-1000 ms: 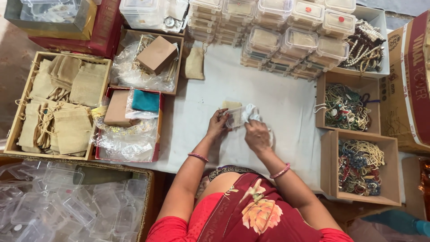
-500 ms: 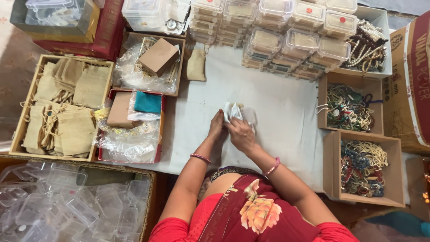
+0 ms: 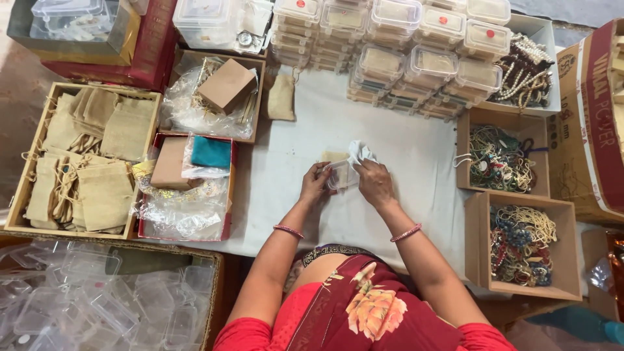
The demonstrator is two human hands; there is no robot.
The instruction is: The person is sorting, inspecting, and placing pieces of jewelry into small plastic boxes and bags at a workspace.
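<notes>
Hands meet at the middle of the pale grey tabletop (image 3: 416,162); the left hand (image 3: 316,185) and right hand (image 3: 375,182) pinch a small clear plastic lidded box (image 3: 340,174) between them, white tissue (image 3: 359,152) bunched at its far edge; the box looks light, thin-walled and slick, likely to flex or crack if squeezed; gripping its stiffer corners and rim seems safest.

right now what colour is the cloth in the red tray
Teal, folded inside a clear bag: the cloth in the red tray, head view.
</notes>
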